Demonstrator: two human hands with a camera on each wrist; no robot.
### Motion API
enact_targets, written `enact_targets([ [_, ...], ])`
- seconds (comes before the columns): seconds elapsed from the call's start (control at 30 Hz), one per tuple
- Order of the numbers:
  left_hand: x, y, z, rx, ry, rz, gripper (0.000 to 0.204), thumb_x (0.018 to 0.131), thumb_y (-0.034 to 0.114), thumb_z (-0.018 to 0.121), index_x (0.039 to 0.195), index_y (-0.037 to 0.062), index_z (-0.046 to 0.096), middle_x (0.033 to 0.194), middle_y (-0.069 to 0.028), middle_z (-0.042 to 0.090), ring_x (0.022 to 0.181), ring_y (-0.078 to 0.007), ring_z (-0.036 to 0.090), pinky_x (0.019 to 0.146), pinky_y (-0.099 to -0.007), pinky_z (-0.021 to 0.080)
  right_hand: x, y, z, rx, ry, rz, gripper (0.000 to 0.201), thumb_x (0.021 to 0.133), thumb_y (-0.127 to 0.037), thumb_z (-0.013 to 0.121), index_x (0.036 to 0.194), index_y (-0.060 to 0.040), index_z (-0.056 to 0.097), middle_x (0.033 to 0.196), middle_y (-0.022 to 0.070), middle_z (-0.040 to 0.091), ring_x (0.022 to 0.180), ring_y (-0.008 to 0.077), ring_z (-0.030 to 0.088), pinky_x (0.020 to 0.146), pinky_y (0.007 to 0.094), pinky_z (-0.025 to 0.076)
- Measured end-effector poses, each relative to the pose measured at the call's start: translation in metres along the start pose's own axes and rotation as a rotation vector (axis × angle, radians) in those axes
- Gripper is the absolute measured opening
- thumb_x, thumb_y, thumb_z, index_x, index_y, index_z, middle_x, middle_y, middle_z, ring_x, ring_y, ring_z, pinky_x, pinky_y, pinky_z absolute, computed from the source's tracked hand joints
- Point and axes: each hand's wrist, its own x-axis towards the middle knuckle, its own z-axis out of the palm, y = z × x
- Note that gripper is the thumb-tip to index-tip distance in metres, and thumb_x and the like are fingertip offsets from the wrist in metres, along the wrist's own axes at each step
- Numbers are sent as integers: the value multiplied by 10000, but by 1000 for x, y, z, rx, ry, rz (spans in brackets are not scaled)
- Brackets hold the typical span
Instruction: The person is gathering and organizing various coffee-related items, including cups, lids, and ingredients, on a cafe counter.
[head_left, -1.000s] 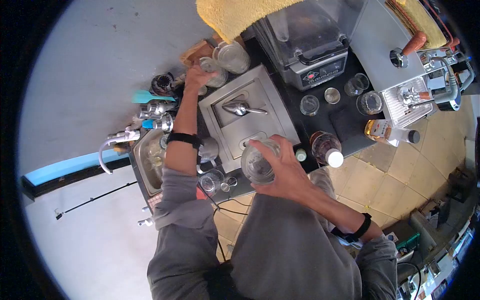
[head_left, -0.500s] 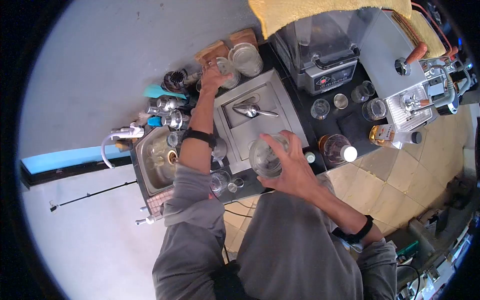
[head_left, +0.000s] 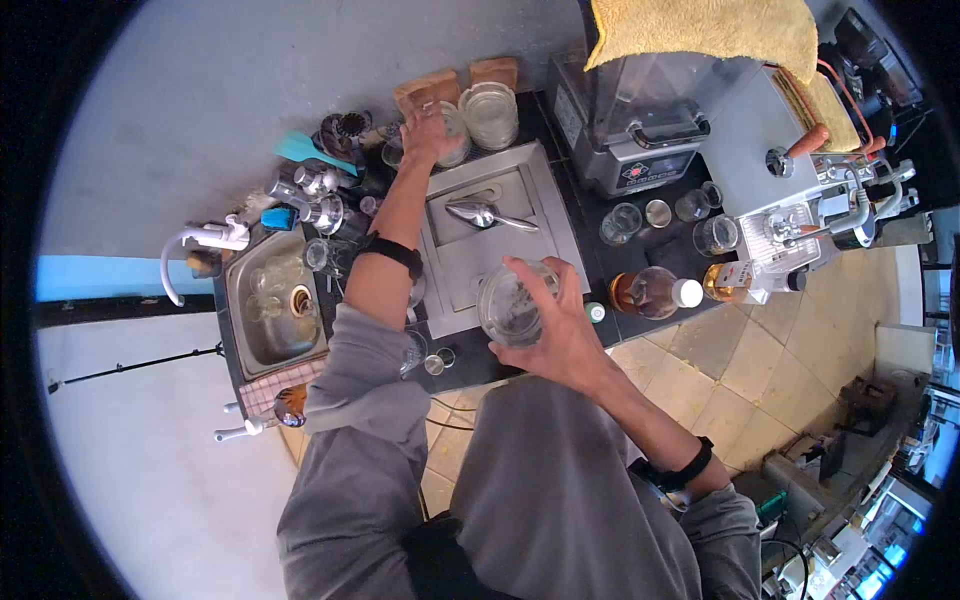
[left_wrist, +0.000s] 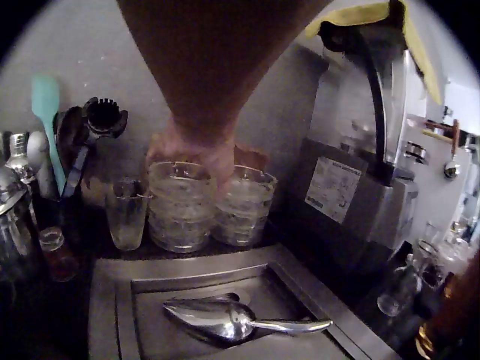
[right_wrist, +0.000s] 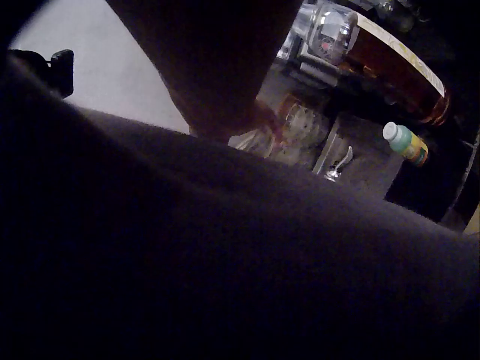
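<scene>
At the back of the counter in the head view, my left hand (head_left: 426,135) reaches over a stack of clear glass dishes (head_left: 455,135). The left wrist view shows this stack (left_wrist: 180,217) with notches in its top rim. My left thumb comes down on its right side, and the other fingers lie partly hidden behind the rim. A second stack of dishes (head_left: 490,115) stands right beside it. My right hand (head_left: 562,330) grips a round clear glass vessel (head_left: 510,305) near the counter's front, thumb and fingers spread around its side.
Between my hands lies a steel inset tray (head_left: 470,290) with a metal scoop (head_left: 485,215). A sink (head_left: 265,340) holding glassware is at left. At right stand a blender (head_left: 640,165), several glasses (head_left: 620,222), an amber bottle (head_left: 645,292) and an espresso machine (head_left: 785,240).
The head view has shifted. My left hand stays at the stack, its fingers further along the back left side. My right hand keeps its grip on the glass vessel.
</scene>
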Motion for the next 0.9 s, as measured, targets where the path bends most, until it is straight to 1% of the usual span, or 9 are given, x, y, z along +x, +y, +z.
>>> enact_targets([
  [0.1, -3, 11, -3, 11, 33, 113, 922, 769, 433, 762, 1501, 115, 300, 1537, -238, 269, 1438, -376, 244, 1164, -492, 243, -3, -1, 4, 18, 43, 36, 1025, 595, -216, 882, 1464, -209, 338, 1346, 302, 306, 1305, 481, 311, 1062, 476, 381],
  [0.17, 4, 14, 3, 83, 140, 250, 877, 785, 480, 724, 1478, 104, 339, 1495, -196, 372, 1410, -382, 305, 1120, -521, 312, -4, -2, 3, 40, 30, 45, 1016, 600, -216, 876, 1463, -206, 340, 1343, 299, 309, 1303, 482, 312, 1063, 479, 380],
  [0.2, 9, 16, 5, 85, 137, 265, 877, 785, 480, 724, 1478, 104, 339, 1495, -196, 372, 1410, -382, 305, 1120, -521, 312, -4, -3, 2, 41, 42, 54, 1016, 600, -216, 876, 1463, -206, 340, 1343, 299, 309, 1303, 482, 312, 1063, 479, 380],
  [0.27, 16, 18, 12, 61, 202, 387, 849, 789, 464, 731, 1442, 53, 377, 1430, -216, 453, 1353, -390, 396, 1099, -489, 349, -6, -5, 0, 38, 32, 45, 1013, 603, -218, 873, 1464, -206, 338, 1343, 299, 310, 1302, 480, 316, 1063, 481, 381],
  [0.3, 19, 18, 15, 66, 197, 397, 849, 789, 464, 731, 1442, 53, 377, 1430, -216, 453, 1353, -390, 396, 1099, -489, 349, -7, -4, 0, 43, 41, 51, 1013, 603, -218, 873, 1464, -206, 338, 1343, 299, 310, 1302, 480, 316, 1063, 481, 381],
  [0.37, 16, 20, 12, -73, 127, 402, 827, 791, 437, 739, 1417, 21, 393, 1350, -235, 526, 1254, -400, 505, 1065, -456, 399, -10, -2, 1, 37, 51, 58, 1014, 604, -221, 872, 1465, -209, 337, 1340, 299, 314, 1298, 478, 326, 1058, 482, 388],
  [0.47, 16, 24, 12, -105, 164, 413, 844, 757, 417, 775, 1403, 22, 402, 1266, -250, 589, 1216, -385, 543, 1058, -441, 406, -16, 2, 0, 61, 84, 59, 1016, 603, -227, 874, 1466, -213, 338, 1337, 302, 317, 1291, 479, 336, 1053, 484, 393],
  [0.67, 16, 30, 8, -60, 87, 349, 860, 748, 417, 785, 1409, 21, 402, 1285, -264, 572, 1227, -391, 533, 1063, -460, 398, -16, 6, -2, 74, 64, 50, 965, 647, -245, 861, 1465, -231, 348, 1355, 291, 294, 1309, 480, 319, 1070, 482, 362],
  [0.9, 7, 32, 4, -80, 105, 349, 848, 756, 364, 792, 1417, 13, 393, 1311, -275, 548, 1279, -390, 485, 1077, -463, 384, -17, 11, -1, 79, 81, 13, 959, 648, -248, 857, 1463, -229, 352, 1340, 298, 300, 1299, 487, 326, 1068, 482, 361],
])
